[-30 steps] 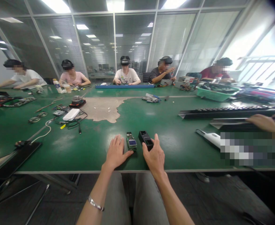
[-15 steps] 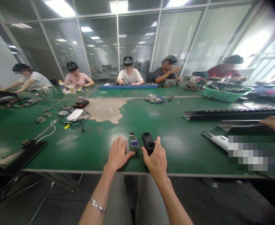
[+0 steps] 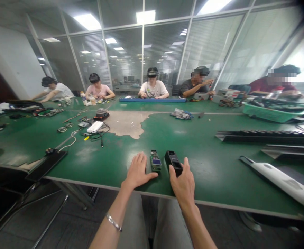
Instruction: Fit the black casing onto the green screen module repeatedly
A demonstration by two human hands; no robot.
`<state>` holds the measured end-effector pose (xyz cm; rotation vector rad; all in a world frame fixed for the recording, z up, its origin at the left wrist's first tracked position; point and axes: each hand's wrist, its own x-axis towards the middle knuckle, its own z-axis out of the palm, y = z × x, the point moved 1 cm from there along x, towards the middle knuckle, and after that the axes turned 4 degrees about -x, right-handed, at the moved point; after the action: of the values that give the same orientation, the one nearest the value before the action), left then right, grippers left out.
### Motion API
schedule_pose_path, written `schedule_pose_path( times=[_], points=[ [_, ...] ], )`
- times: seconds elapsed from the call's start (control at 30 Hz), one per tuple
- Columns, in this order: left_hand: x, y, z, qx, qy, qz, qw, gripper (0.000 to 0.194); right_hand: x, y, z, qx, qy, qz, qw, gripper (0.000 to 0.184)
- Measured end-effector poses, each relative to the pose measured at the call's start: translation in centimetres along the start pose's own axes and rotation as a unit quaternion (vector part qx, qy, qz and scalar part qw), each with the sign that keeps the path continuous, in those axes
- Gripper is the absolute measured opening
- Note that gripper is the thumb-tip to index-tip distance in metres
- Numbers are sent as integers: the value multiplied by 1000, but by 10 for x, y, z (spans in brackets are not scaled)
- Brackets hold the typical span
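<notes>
My left hand (image 3: 138,171) lies flat on the green table (image 3: 209,166) with its fingers stretched out, thumb just below a small green circuit board with a blue screen (image 3: 155,160). To the right of that board lies a black plastic housing (image 3: 174,161). My right hand (image 3: 183,181) rests behind the housing, thumb and forefinger on either side of its near end, touching it. A bracelet circles my left wrist.
A white elongated device (image 3: 281,180) lies at right, with long black rails (image 3: 268,136) behind it. Cables and a white box (image 3: 94,128) sit at left, a black flat panel (image 3: 46,164) at the left edge. Several people sit along the far side.
The view has swung to the left, so everything sits further right in the picture. A neighbour's hand at the right edge has left the view. My hands stay by the board and housing.
</notes>
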<state>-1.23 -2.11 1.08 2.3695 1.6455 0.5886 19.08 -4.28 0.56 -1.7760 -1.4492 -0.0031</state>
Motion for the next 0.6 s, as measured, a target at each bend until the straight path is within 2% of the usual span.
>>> schedule_pose_path(
  times=[0.1, 0.23, 0.37, 0.6],
  points=[
    [0, 0, 0, -4, -7, 6, 1000, 108, 4, -15, -9, 42, 7, 5, 999, 82],
    [0, -2, 1, -11, -13, 4, 1000, 119, 10, -47, -16, 67, 8, -31, 997, 79],
    [1, -5, 3, -19, -20, 0, 1000, 122, 13, -71, -10, 17, -31, -51, 998, 76],
    [1, -9, 4, -47, -42, 3, 998, 131, 8, -81, -1, -75, -80, -44, 993, 76]
  ],
)
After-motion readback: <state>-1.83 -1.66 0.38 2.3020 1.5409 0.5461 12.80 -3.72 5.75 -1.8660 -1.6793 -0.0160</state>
